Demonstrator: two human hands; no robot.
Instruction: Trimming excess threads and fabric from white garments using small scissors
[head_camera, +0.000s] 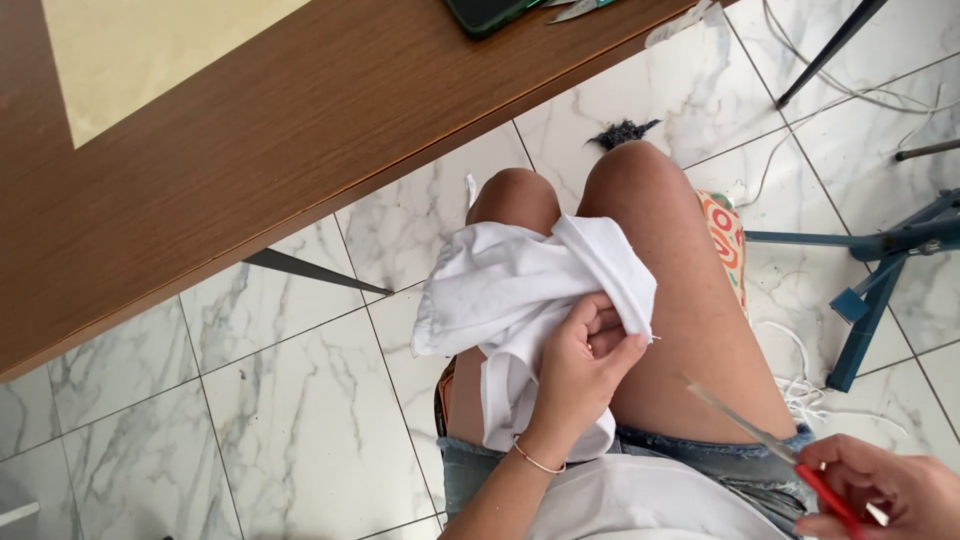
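While the person sits with both bare knees pointing toward the wooden table, the left hand rises from the lower middle of the view with its forearm angled up and to the right. A thin bracelet circles that wrist. The fingers curl inward and the thumb presses against them, pinching a fold of the white cloth near its hemmed edge. The cloth lies bunched across the person's lap, draped over the left thigh and reaching onto the right one, with one end hanging down beside the wrist.

The right hand sits low in the bottom right corner, well apart from the cloth, with its knuckles turned up. It is closed around the red handles of a pair of scissors, whose blades point up and to the left over the right thigh. The blades are blurred, so whether they stand apart or together cannot be told.

Denim shorts and a white top show at the bottom edge. Marble-patterned floor tiles spread beneath the legs, with white cords trailing near a blue metal frame on the right. A dark phone lies at the far edge of the table.
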